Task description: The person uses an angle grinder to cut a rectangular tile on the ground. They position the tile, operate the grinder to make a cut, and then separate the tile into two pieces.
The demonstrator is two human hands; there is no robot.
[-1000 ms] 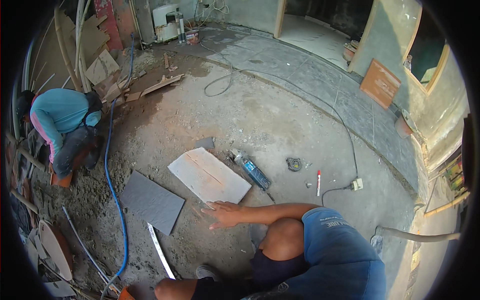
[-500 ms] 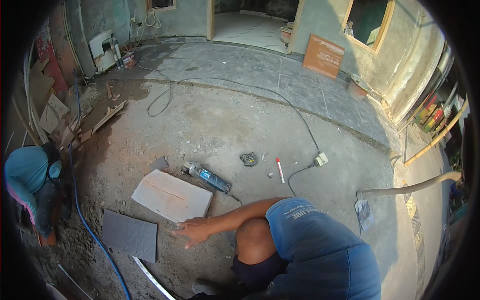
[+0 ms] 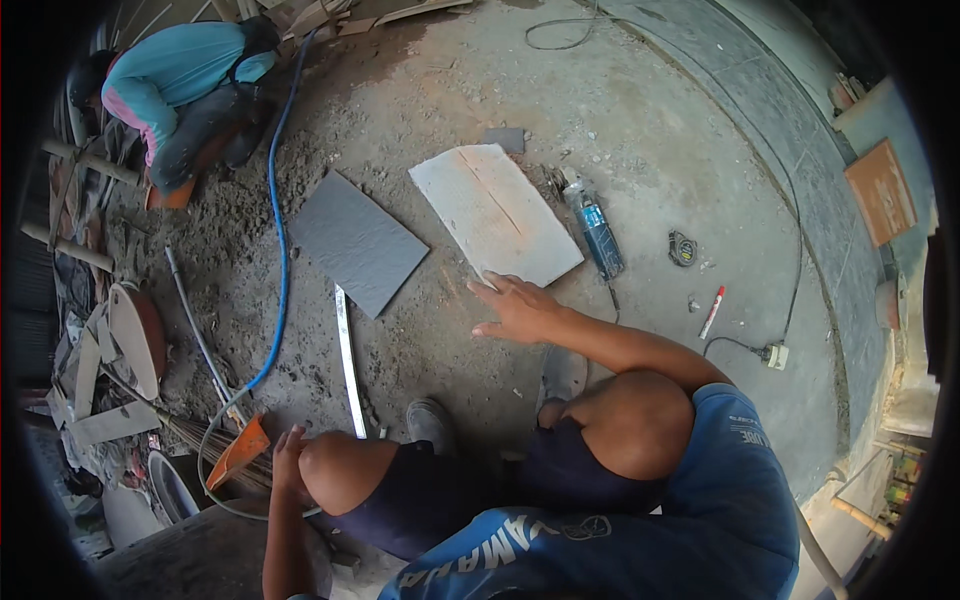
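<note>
My right hand (image 3: pixel 520 308) reaches forward with its fingers spread, holding nothing. Its fingertips are at the near edge of a pale slab (image 3: pixel 495 215) marked by a reddish line along its length; whether they touch it I cannot tell. Left of the slab lies a dark grey textured tile (image 3: pixel 358 243). Just right of the slab is a blue angle grinder (image 3: pixel 600 238), lying on its side. My left hand (image 3: pixel 288 455) rests beside my left knee, its fingers loosely extended and nothing visible in it.
A blue hose (image 3: pixel 278 215) curves down the left. A metal strip (image 3: pixel 348 355) runs from under the tile. Tape measure (image 3: pixel 682 248), red-capped marker (image 3: pixel 713 311) and cable connector (image 3: pixel 775 356) lie right. A crouching co-worker (image 3: pixel 190 80) is far left, above an orange bucket-like basin (image 3: pixel 137 340).
The view has turned left and downward, bringing my left hand and both knees into sight. My right hand stays spread by the slab's near edge.
</note>
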